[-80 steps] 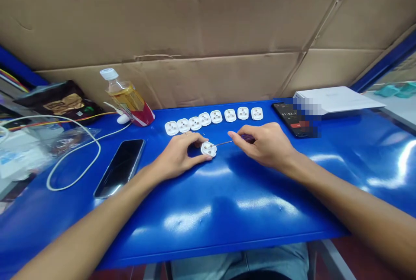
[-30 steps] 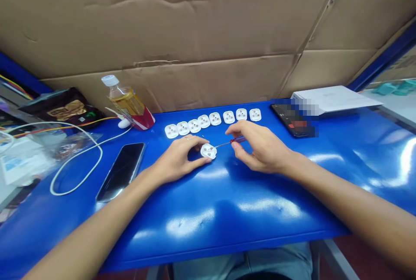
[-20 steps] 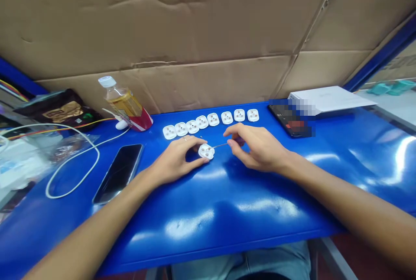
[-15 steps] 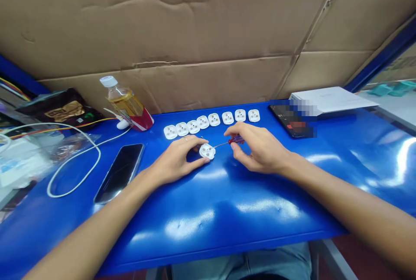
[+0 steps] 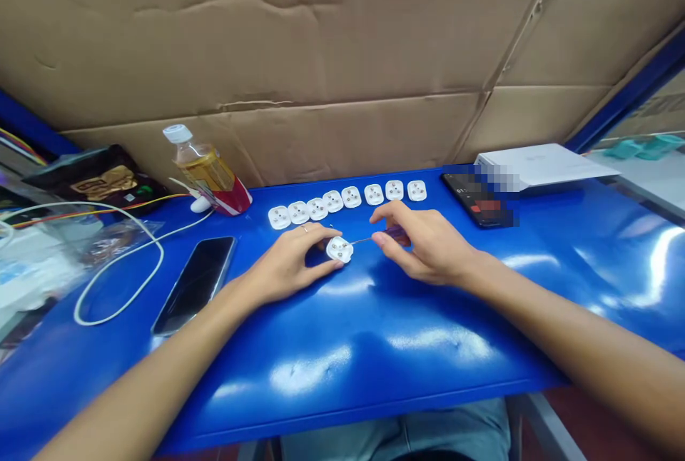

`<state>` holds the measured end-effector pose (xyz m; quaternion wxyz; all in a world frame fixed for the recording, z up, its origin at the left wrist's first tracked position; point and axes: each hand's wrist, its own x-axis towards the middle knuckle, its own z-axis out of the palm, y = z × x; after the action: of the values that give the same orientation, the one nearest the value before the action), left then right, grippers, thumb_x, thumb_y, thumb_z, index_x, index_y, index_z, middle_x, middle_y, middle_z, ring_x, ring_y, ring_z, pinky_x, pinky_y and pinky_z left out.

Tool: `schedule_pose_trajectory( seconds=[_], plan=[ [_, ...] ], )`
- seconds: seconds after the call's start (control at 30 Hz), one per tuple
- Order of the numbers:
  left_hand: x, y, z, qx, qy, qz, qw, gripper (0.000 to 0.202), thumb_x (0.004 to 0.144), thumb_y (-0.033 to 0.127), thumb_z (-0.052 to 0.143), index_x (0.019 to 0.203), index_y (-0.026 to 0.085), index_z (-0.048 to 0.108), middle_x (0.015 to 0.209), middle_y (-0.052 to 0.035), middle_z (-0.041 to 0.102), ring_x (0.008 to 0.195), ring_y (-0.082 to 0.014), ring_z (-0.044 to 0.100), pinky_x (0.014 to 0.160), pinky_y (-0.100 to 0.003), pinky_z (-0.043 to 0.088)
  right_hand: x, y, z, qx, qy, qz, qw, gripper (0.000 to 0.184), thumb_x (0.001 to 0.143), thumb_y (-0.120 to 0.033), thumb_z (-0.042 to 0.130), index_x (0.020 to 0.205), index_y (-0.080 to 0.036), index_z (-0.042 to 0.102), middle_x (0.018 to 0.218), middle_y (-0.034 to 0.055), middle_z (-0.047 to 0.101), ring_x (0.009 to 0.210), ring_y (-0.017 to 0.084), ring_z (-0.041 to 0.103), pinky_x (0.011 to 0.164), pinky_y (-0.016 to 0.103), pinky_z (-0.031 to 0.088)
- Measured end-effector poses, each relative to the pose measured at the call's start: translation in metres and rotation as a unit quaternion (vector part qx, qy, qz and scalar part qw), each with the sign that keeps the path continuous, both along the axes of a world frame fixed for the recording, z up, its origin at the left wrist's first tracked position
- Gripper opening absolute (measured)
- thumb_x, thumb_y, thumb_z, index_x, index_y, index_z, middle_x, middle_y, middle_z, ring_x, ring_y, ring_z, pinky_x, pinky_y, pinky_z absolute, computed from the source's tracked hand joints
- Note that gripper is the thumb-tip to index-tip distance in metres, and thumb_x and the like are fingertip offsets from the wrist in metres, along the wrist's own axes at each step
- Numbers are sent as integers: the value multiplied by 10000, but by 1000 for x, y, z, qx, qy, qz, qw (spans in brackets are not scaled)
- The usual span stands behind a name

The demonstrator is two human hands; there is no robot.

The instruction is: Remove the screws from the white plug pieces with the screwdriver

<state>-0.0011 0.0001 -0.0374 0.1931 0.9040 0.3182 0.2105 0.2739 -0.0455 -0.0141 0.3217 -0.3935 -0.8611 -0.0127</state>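
Note:
Between thumb and fingers, my left hand (image 5: 292,261) grips a small white plastic plug housing (image 5: 339,250) with metal parts inside, its open face towards me. My right hand (image 5: 428,243) is closed around the handle of a screwdriver (image 5: 362,241). The thin shaft points left and its tip meets the right side of the housing. Most of the handle is hidden by my fingers. Behind my hands, several similar white housings (image 5: 351,197) lie in a row on the blue table.
A drink bottle (image 5: 211,175) leans at the back left, near a white cable (image 5: 160,254) and a phone (image 5: 195,286). At the back right lie a dark phone (image 5: 471,200) and a white box (image 5: 543,165). Cardboard (image 5: 347,54) walls the back.
My right thumb and fingers have shifted on the screwdriver, and its red handle end is now covered. The left hand holds the housing in nearly the same place.

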Motion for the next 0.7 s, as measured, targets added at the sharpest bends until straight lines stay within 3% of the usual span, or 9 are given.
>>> schedule_pose_trajectory(
  seconds=[0.1, 0.3, 0.5, 0.7],
  plan=[
    [0, 0, 1, 1, -3, -5, 1000, 438, 977, 462, 707, 1315, 185, 676, 1075, -71, 745, 945, -219, 698, 865, -339, 555, 0, 1, -1, -4, -8, -17, 1000, 114, 1048, -284, 529, 1104, -199, 579, 691, -26, 702, 536, 159, 642, 526, 277, 386],
    [-1, 0, 1, 1, -4, -5, 1000, 440, 974, 465, 709, 1313, 186, 674, 1098, -77, 746, 959, -224, 701, 872, -344, 560, -1, 0, -1, 14, 19, 26, 999, 172, 963, -174, 533, 1131, -201, 559, 1032, 88, 768, 844, 208, 741, 735, 309, 525],
    [-2, 1, 0, 1, -1, -2, 1000, 454, 978, 485, 702, 1316, 184, 674, 1132, -83, 751, 998, -235, 709, 890, -353, 562, 0, 1, 0, -10, -24, 0, 1000, 136, 1073, -287, 493, 1113, -191, 579, 654, -33, 684, 510, 160, 613, 525, 290, 343],
    [-1, 0, 0, -3, -2, -4, 1000, 456, 980, 489, 695, 1321, 185, 675, 1105, -79, 748, 968, -229, 703, 869, -351, 559, 1, 0, 1, 9, 0, 25, 1000, 162, 953, -166, 518, 1096, -186, 592, 939, 53, 766, 733, 174, 699, 671, 282, 457]
  ],
)
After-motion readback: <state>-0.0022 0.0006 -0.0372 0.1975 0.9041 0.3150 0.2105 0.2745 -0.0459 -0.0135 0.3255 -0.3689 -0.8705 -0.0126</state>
